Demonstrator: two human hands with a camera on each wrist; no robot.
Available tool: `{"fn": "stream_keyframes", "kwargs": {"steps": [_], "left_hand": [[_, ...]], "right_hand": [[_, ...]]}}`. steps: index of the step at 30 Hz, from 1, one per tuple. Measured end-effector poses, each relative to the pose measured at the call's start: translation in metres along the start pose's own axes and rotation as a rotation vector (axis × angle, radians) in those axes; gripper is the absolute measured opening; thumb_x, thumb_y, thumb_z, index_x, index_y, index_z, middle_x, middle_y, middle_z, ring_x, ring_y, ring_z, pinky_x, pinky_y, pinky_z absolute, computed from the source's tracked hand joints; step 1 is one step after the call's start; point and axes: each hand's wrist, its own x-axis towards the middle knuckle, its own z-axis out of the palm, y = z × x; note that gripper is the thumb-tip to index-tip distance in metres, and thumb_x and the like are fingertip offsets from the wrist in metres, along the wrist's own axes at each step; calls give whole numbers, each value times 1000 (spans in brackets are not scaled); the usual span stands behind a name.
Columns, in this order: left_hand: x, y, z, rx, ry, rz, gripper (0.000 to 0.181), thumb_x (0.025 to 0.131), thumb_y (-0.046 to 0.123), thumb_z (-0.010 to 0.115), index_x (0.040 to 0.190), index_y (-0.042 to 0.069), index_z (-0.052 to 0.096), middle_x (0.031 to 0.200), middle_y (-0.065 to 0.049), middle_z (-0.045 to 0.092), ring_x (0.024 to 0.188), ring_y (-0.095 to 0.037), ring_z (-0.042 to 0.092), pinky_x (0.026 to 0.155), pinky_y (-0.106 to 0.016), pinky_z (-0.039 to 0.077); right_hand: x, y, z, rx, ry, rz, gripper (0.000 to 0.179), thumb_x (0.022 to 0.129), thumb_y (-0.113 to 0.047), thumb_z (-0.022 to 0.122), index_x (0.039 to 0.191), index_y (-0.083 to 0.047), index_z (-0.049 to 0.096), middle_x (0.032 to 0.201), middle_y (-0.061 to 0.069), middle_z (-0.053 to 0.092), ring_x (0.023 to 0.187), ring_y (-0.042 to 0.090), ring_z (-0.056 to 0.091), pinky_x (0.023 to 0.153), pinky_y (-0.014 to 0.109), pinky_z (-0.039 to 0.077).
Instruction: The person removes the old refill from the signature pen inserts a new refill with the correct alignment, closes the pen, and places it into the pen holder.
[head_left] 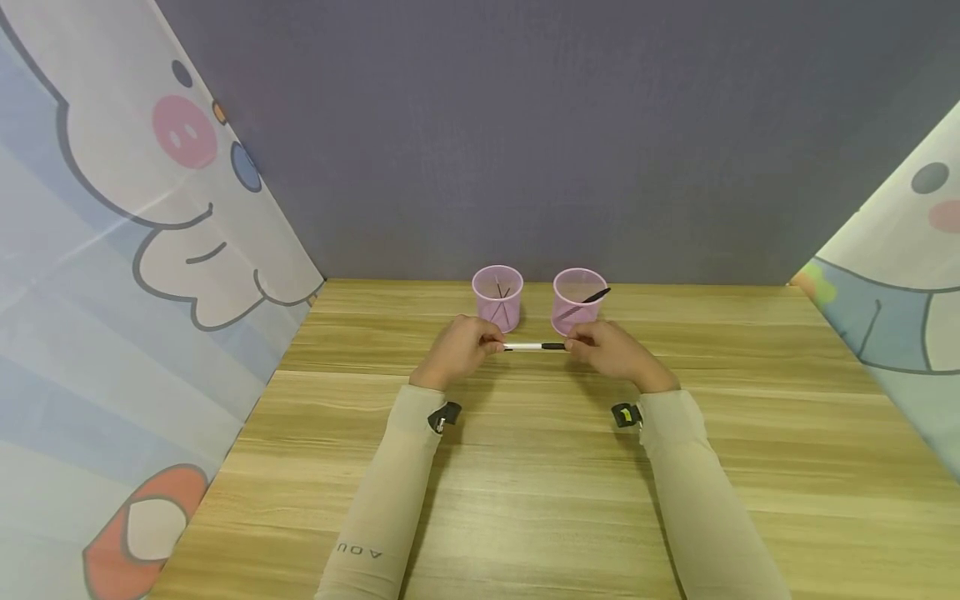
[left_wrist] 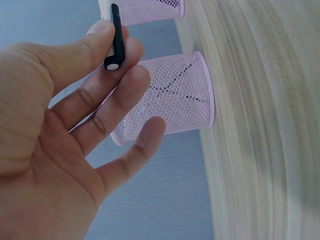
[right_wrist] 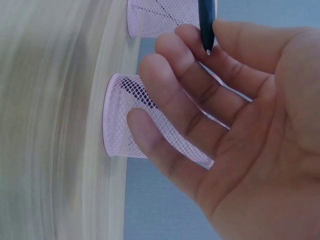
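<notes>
Held level between both hands is a ballpoint pen (head_left: 528,346) with a white barrel and black grip. My left hand (head_left: 463,348) pinches its black clip end (left_wrist: 117,42) between thumb and fingertips. At the other end, my right hand (head_left: 611,350) pinches the dark grip close to the metal point (right_wrist: 208,52); the lower fingers of both hands spread loosely. Just behind the hands stand two pink mesh cups. Thin dark sticks cross inside the left cup (head_left: 486,315), while a black pen (head_left: 599,294) leans out of the right cup (head_left: 561,320).
The wood-grain table (head_left: 540,500) runs back to a dark grey wall (head_left: 525,142), close behind the cups. Cartoon-printed cloths hang along the left side (head_left: 67,333) and the right side (head_left: 900,333). Both forearms wear pale sleeves with small wrist cameras.
</notes>
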Motion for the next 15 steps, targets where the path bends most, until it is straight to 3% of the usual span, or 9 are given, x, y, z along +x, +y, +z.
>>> {"fn": "stream_keyframes", "kwargs": {"steps": [15], "left_hand": [[0,0,1,-8,-11,8,7,92,14,75,93,9,80,86,-2,78,75,-10,66,73,-28,57]], "right_hand": [[1,2,1,1,-3,14,13,100,-8,61,93,-1,68,74,1,59,68,13,51,61,27,45]]}}
